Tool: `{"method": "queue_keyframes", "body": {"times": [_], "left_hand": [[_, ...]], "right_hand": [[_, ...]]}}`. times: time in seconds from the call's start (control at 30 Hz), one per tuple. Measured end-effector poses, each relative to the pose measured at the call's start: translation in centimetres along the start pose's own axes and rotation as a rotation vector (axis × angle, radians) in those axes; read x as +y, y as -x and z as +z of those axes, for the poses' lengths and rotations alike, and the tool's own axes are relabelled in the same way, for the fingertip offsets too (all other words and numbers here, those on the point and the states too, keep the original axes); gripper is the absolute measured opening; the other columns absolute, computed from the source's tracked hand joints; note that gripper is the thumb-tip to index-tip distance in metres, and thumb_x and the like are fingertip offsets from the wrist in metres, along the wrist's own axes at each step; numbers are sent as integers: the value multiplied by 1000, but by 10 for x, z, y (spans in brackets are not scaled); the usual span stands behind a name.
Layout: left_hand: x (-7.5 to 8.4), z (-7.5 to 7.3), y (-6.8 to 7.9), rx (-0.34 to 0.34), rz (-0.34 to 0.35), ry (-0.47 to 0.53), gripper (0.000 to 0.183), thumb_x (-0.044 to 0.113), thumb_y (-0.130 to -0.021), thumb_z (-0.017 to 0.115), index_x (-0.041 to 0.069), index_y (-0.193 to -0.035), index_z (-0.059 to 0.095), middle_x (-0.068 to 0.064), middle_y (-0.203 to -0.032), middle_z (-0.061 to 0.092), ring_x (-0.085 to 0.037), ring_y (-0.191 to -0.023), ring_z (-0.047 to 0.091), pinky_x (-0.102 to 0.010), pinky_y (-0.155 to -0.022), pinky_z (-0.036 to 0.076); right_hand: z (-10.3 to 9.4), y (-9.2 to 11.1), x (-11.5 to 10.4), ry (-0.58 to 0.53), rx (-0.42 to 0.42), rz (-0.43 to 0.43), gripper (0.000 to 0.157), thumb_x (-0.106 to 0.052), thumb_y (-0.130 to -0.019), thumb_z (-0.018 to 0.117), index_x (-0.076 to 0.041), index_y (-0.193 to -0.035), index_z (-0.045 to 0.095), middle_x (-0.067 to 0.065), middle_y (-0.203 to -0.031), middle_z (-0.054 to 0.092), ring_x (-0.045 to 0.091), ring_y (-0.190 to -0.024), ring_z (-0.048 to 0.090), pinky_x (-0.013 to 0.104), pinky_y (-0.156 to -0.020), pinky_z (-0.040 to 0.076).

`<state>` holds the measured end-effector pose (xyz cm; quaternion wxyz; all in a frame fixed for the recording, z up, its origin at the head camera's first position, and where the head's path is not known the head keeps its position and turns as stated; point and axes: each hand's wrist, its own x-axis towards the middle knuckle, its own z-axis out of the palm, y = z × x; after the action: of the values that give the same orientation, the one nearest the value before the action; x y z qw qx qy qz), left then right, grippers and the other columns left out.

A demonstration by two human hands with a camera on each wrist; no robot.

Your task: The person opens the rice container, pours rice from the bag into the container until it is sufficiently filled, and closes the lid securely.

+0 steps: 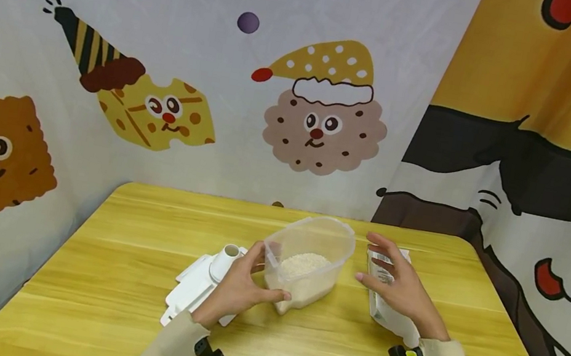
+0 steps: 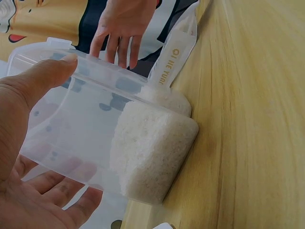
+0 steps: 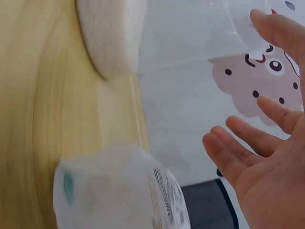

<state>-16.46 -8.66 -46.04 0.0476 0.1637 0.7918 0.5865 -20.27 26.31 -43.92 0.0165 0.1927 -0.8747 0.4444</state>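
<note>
A clear plastic container (image 1: 309, 292) stands on the table, with white rice (image 1: 302, 265) covering its bottom. My left hand (image 1: 240, 289) grips it by the near left side, the thumb (image 2: 50, 76) along one wall and the fingers (image 2: 64, 191) around the other. Apart from the container, on its right, my right hand (image 1: 403, 287) is held up with fingers spread and nothing in them. Under that hand lies a white package (image 1: 383, 302) with printed text and a barcode, partly hidden. In the right wrist view, the package (image 3: 114, 191) is crumpled at one end.
A flat white plastic piece (image 1: 188, 293) with a round spout lies left of the container, partly behind my left forearm. The wooden table (image 1: 142, 230) ends at a cartoon-printed cloth (image 1: 193, 14) hanging behind it.
</note>
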Motion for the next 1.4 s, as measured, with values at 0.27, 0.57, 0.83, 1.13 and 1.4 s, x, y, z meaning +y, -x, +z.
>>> {"method": "queue_keyframes", "body": {"times": [0.27, 0.57, 0.83, 1.13, 1.4], "left_hand": [[1, 0, 0, 2, -11, 3, 87, 33, -73, 94, 20, -145, 47, -8, -139, 62, -21, -131, 57, -51, -117, 41], [-1, 1, 1, -1, -9, 0, 88, 34, -74, 94, 21, -146, 46, -8, -140, 61, -21, -131, 56, -51, -118, 41], [-1, 2, 0, -3, -8, 11, 89, 34, -74, 94, 22, -148, 45, -7, -141, 60, -22, -132, 56, -52, -118, 40], [1, -4, 0, -48, 23, -41, 88, 37, -75, 93, 18, -146, 44, -9, -142, 60, -25, -134, 56, -53, -117, 43], [12, -20, -3, -63, 67, -176, 91, 35, -75, 93, 18, -150, 45, -6, -142, 57, -23, -133, 54, -48, -114, 47]], "right_hand": [[18, -15, -5, -201, -40, -82, 87, -11, -90, 79, -19, -161, 29, 8, -164, 35, 36, -145, 42, 49, -114, 43], [35, -20, 0, -379, -72, -115, 90, -1, -89, 77, -13, -162, 25, 18, -164, 33, 43, -150, 30, 17, -112, 43], [46, -21, -4, -428, -75, -108, 88, -3, -89, 78, -11, -161, 28, 18, -163, 35, 39, -152, 32, 47, -120, 37], [50, -21, 0, -451, -83, -135, 87, 0, -89, 77, -10, -161, 28, 23, -162, 37, 42, -150, 34, 47, -119, 37], [48, -23, -2, -447, -71, -94, 86, -5, -88, 79, -17, -160, 32, 15, -161, 42, 37, -151, 36, 53, -119, 34]]}}
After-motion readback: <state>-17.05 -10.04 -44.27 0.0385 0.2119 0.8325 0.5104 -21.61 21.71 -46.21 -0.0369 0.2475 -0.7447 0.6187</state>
